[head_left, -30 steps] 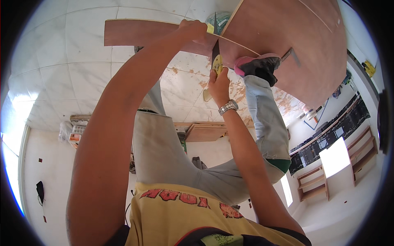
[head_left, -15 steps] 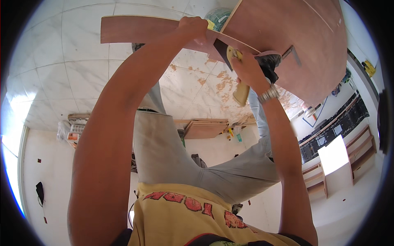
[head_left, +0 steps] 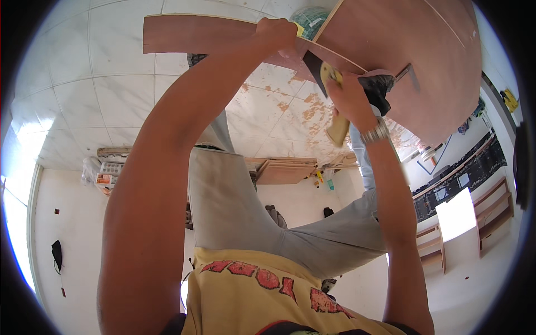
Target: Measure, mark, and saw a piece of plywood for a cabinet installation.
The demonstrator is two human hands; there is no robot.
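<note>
My left hand (head_left: 277, 36) is closed over the long edge of a reddish-brown plywood strip (head_left: 192, 36), holding it at the top of the view. In my right hand (head_left: 350, 96) is a handsaw (head_left: 336, 130) with a yellowish handle, its fingers wrapped round the grip. The dark saw blade (head_left: 315, 66) slants up to the strip's near edge, just right of my left hand. Whether its teeth are in the wood I cannot tell. My dark shoe (head_left: 377, 89) presses on the plywood close to my right hand.
A large plywood sheet (head_left: 424, 61) spreads at the upper right, with a metal square (head_left: 410, 75) on it. A green round container (head_left: 309, 21) stands behind the strip. Sawdust (head_left: 312, 111) lies on the tiles. Stacked boards (head_left: 287, 171) lie beyond my legs.
The whole view has shifted slightly, so everything sits a little further right and higher. Both hands keep their holds, and the saw stays at nearly the same place on the strip.
</note>
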